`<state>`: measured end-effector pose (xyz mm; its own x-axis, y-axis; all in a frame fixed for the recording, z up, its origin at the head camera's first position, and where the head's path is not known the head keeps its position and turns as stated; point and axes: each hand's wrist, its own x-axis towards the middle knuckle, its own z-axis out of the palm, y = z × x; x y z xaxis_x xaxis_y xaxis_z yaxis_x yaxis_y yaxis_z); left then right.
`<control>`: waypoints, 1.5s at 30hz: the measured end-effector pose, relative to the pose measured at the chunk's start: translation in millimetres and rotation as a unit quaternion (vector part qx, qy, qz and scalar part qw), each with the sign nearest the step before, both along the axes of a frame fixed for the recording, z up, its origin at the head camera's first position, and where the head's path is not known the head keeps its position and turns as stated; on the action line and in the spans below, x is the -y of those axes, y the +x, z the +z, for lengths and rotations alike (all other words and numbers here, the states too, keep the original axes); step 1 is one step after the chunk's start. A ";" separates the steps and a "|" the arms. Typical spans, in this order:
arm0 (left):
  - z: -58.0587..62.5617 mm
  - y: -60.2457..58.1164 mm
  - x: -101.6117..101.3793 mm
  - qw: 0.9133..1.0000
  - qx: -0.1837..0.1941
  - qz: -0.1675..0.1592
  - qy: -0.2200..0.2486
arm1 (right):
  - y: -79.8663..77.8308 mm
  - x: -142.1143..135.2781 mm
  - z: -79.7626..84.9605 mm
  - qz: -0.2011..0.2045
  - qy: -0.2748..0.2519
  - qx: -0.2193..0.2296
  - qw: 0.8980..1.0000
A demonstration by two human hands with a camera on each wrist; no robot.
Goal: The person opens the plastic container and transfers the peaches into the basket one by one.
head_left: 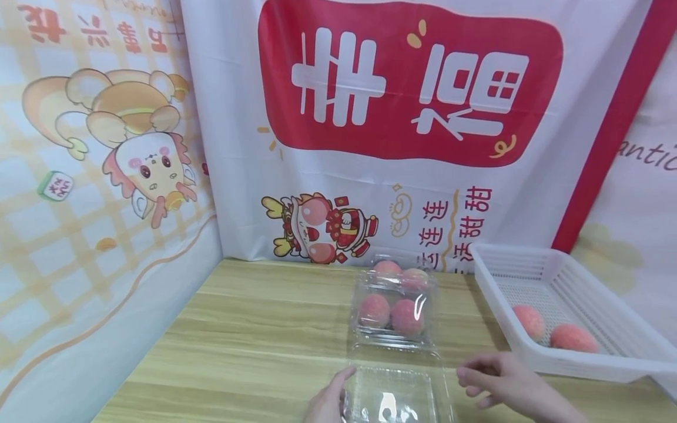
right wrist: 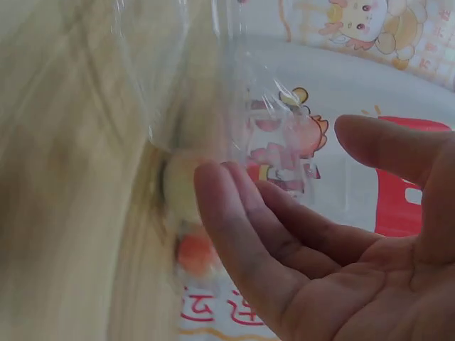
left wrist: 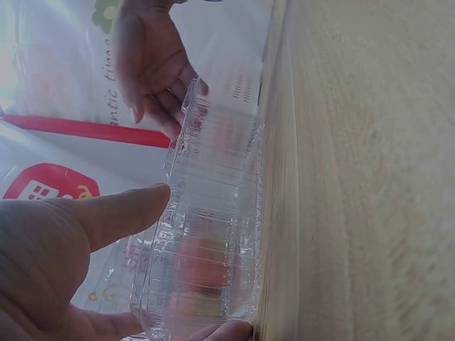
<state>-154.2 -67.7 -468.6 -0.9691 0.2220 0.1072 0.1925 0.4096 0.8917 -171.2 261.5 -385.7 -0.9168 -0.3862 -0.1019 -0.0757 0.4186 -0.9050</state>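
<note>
Left hand (head_left: pixel 324 404): on the empty box (head_left: pixel 394 385), thumb to its rim, fingers along its left side; a light hold round the corner, no dent in the plastic that I could see.
Right hand (head_left: pixel 500 379): just right of the empty box, apart from it, grasping nothing; fingers loosely bent, thumb clear of them.
Empty box: flat on the table (head_left: pixel 254 329), no fruit inside; whether a lid was joined to it, I could not tell.
Packed plastic (head_left: pixel 391 342): directly beyond the empty box; four peaches (head_left: pixel 407 317) showed through, two behind two. One container or a pair, could not make out.
White basket (head_left: pixel 571 363): right of the empty box and a little beyond, well apart; two loose peaches (head_left: pixel 529 322) lay inside.
Step in hand: looked like steadying the empty box in position, filling not yet begun.
Next move: if filling followed, it called, I judged, for the free hand to reach right of the empty box, cup one loose fruit gently and lower it in, the other hand bracing plastic that would likely slide or flex.
</note>
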 end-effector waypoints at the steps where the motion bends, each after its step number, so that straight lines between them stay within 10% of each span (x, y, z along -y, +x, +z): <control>1: 0.6 0.5 -0.1 1.000 0.001 0.001 0.001 | -0.6 3.1 -3.8 0.006 -0.011 0.002 1.000; 26: 4.5 0.9 5.3 0.999 -0.002 -0.022 0.043 | -12.6 25.2 -33.8 -0.012 -0.073 0.050 0.996; 45: 11.6 4.4 7.1 0.994 -0.033 0.056 0.090 | -13.7 24.0 -39.3 -0.014 -0.053 0.045 0.997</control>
